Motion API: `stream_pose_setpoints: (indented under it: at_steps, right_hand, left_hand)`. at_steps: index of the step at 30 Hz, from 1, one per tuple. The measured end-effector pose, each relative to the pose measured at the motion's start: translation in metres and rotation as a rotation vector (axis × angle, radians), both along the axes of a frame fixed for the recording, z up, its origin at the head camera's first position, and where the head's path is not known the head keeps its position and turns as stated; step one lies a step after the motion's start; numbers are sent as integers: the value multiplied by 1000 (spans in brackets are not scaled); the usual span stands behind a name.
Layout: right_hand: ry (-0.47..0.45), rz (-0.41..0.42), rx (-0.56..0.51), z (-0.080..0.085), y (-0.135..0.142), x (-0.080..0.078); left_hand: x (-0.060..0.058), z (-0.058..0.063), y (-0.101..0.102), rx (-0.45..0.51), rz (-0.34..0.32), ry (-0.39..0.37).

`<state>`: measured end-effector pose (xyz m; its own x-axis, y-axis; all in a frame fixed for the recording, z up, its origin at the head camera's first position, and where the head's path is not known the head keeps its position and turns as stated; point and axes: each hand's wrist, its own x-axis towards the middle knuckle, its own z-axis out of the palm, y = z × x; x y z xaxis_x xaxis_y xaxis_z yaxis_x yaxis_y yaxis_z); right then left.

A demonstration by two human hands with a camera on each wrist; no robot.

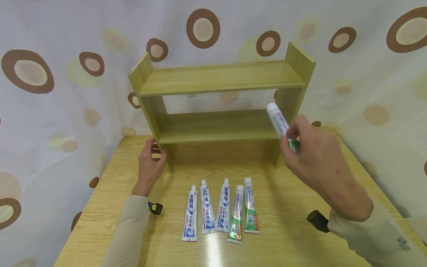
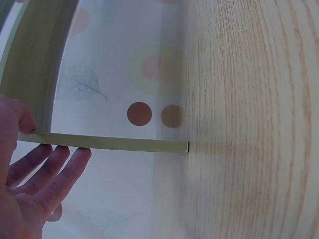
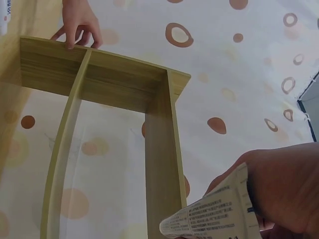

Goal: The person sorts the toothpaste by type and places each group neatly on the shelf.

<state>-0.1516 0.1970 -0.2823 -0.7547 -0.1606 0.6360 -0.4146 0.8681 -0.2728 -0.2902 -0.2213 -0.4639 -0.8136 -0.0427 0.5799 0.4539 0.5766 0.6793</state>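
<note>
A two-tier wooden shelf (image 1: 217, 128) stands upright on the table. My left hand (image 1: 150, 163) grips its left side panel (image 2: 114, 143) low down, thumb on one face and fingertips on the other. In my right hand (image 1: 318, 159) is a white and green toothpaste tube (image 1: 278, 119), pinched near its green end. Its white cap points up and left, in front of the right part of the middle board. The right wrist view shows the tube's printed back (image 3: 214, 214).
On the wooden table (image 1: 283, 244), in front of the shelf, lie three blue and white toothpaste tubes (image 1: 191, 215) and two green and white ones (image 1: 236, 217), caps toward the shelf. Patterned cloth (image 1: 227, 33) hangs behind.
</note>
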Motion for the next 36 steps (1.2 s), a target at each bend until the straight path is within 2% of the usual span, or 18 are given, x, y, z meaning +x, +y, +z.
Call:
stream_pose_setpoints:
  at_steps: [9,14,22,28,36]
  right_hand:
    - [41,-29,1,14,-4,0]
    - [32,-29,-17,20,-7,-2]
    - [57,-29,10,32,-5,-7]
    - [60,-33,20,44,-1,-17]
    - [33,-64,32,56,4,-37]
  left_hand:
    - [-3,1,-1,31,10,5]
    - [-2,1,-5,32,18,4]
    - [-3,-1,-4,28,3,16]
    - [-1,-1,-1,31,4,8]
    - [-1,-2,3,33,4,13]
